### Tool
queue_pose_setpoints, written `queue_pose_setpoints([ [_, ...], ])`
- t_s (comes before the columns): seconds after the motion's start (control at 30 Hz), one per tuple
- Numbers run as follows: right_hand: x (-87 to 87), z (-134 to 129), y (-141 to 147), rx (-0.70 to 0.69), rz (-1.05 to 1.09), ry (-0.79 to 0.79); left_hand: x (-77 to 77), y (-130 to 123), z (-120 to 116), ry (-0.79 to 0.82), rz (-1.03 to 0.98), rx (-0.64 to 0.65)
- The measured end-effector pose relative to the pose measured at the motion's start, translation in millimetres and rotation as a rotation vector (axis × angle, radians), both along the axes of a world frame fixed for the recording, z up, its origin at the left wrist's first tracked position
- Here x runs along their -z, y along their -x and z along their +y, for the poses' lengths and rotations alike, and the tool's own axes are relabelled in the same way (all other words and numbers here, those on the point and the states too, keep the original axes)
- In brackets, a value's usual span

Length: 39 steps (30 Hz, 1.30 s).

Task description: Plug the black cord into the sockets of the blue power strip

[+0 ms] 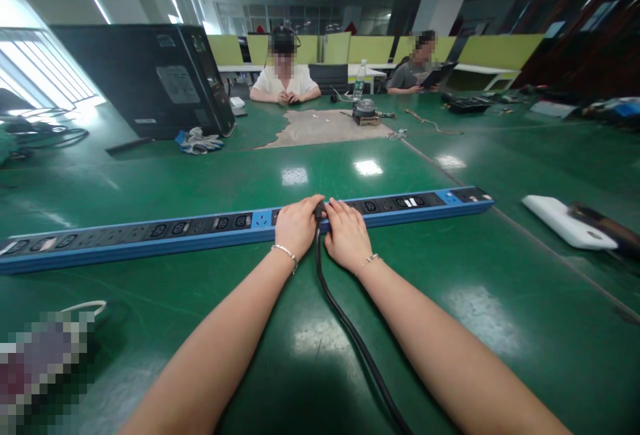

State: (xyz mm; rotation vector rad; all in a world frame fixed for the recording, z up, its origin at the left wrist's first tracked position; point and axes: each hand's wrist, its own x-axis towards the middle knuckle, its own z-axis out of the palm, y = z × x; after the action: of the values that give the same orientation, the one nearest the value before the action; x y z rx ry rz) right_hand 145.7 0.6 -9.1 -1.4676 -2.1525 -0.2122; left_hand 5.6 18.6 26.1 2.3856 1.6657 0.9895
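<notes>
A long blue and black power strip (220, 229) lies across the green table, with rows of sockets along its top. A black power cord (350, 328) runs from its middle toward me. My left hand (299, 225) is closed around the cord's plug (319, 211) at the strip's top; whether the plug is fully seated is hidden by the fingers. Just right of it, my right hand (347, 231) grips the power strip, its fingers draped over the top and its thumb side close to the plug.
A black computer case (150, 81) and work gloves (199, 141) stand at the back left. A white device (567, 221) lies at right, a blurred object (40, 361) at front left. Two people sit across the green table (225, 175), near a water bottle (360, 80).
</notes>
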Motion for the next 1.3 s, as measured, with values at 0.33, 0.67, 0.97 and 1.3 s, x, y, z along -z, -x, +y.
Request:
queue_pose_setpoints([
  [0.33,-2.1,-0.6,0.9,0.004,-0.013,0.008,-19.4,81.0,-6.1,-0.055,-0.095,-0.155],
  [0.67,-1.3,0.9,-0.4,-0.007,0.007,-0.008,-10.2,125.7,-12.6,0.13,-0.042,-0.106],
  [0.97,-0.3,1.2,0.0,0.001,-0.015,-0.01,-5.7,115.4,-16.7,0.045,0.286,-0.121],
  [1.3,0.0,2.0,1.1,0.016,-0.008,-0.024,5.1,111.9,-17.8,-0.016,0.175,-0.112],
])
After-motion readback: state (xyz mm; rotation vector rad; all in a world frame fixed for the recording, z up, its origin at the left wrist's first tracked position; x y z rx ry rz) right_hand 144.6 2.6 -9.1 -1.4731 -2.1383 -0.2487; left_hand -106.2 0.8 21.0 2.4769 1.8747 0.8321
